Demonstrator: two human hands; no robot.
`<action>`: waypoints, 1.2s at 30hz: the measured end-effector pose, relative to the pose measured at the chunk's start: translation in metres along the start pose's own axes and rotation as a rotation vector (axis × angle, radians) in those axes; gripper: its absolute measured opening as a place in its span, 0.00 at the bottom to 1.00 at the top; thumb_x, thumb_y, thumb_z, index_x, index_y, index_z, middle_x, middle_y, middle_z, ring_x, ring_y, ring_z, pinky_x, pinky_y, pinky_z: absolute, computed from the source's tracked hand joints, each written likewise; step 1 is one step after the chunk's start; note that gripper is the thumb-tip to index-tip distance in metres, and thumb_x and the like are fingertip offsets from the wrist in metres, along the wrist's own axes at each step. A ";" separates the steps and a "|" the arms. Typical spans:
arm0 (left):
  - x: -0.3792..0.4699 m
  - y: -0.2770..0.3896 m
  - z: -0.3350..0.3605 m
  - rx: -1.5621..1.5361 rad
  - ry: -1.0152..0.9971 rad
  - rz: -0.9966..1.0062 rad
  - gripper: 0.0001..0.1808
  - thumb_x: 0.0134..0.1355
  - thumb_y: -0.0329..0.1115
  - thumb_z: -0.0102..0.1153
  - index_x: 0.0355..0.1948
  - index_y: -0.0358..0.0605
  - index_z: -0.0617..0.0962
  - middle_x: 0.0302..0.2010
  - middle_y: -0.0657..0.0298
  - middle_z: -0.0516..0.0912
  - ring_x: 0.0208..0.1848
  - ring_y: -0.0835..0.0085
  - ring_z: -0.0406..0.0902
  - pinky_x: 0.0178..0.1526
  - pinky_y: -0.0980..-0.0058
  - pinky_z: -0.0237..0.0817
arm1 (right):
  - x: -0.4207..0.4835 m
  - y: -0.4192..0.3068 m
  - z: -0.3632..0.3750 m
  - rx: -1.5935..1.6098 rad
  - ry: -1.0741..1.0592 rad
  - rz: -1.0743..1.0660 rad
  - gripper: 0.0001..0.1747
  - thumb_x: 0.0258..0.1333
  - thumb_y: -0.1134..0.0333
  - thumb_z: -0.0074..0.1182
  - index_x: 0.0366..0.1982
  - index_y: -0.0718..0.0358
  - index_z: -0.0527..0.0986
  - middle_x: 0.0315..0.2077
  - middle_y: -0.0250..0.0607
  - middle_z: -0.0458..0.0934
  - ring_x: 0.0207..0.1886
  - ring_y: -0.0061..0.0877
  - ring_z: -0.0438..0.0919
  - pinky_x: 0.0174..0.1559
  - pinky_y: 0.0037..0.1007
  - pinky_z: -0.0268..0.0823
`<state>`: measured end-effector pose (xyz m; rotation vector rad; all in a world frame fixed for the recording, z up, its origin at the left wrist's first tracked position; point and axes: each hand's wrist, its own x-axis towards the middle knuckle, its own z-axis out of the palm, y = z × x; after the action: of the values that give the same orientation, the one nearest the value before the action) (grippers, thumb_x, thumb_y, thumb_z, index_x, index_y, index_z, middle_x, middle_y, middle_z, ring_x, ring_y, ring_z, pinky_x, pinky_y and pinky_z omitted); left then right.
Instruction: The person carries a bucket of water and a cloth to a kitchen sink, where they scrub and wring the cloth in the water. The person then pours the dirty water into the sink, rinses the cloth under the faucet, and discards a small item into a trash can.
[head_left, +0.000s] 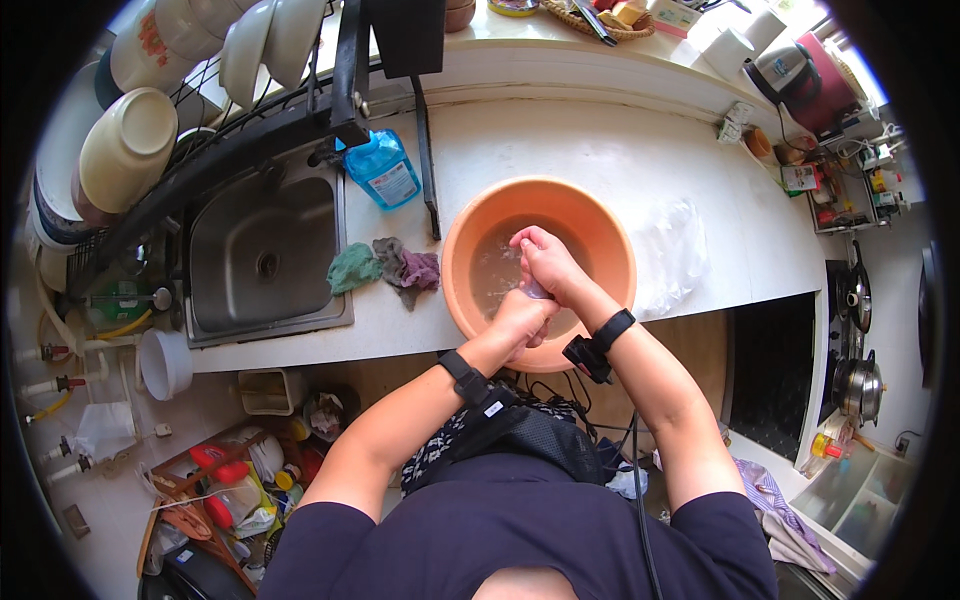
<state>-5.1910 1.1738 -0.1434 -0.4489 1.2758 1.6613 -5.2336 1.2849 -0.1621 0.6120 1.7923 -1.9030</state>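
Note:
An orange plastic basin with cloudy water in it stands on the white counter. Over the basin, my right hand is curled with bent fingers, and my left hand is closed just below it. Between the two hands shows a small piece of a greyish-purple, wet-looking thing. Both hands grip it, and most of it is hidden by my fingers; what it is cannot be told. Each wrist wears a black strap.
Left of the basin lie a green rag and grey-purple rags, beside a steel sink. A blue liquid bottle stands behind, near a black dish rack with bowls. A clear plastic bag lies on the right.

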 end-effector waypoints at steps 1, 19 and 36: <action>0.002 -0.003 0.001 0.076 0.018 0.039 0.07 0.54 0.31 0.57 0.27 0.45 0.71 0.14 0.68 0.67 0.09 0.82 0.58 0.11 0.80 0.43 | 0.000 0.002 0.001 -0.099 0.041 -0.013 0.10 0.68 0.67 0.38 0.40 0.62 0.70 0.21 0.36 0.70 0.24 0.23 0.71 0.27 0.31 0.67; 0.008 0.000 0.005 0.668 0.255 0.262 0.15 0.52 0.41 0.60 0.29 0.36 0.80 0.25 0.48 0.82 0.30 0.57 0.82 0.33 0.65 0.70 | 0.002 0.010 0.002 -0.175 0.362 -0.127 0.13 0.69 0.64 0.38 0.34 0.66 0.68 0.18 0.46 0.73 0.18 0.31 0.75 0.23 0.34 0.70; -0.118 0.018 -0.032 0.005 0.177 0.299 0.06 0.53 0.27 0.57 0.28 0.46 0.72 0.18 0.71 0.68 0.15 0.84 0.63 0.15 0.84 0.48 | -0.028 0.011 -0.115 -1.013 0.906 -0.527 0.13 0.65 0.57 0.42 0.32 0.57 0.69 0.20 0.51 0.79 0.25 0.50 0.79 0.27 0.50 0.69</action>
<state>-5.1581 1.0917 -0.0574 -0.4254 1.5369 1.8982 -5.2036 1.3996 -0.1601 0.6692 3.3481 -0.6211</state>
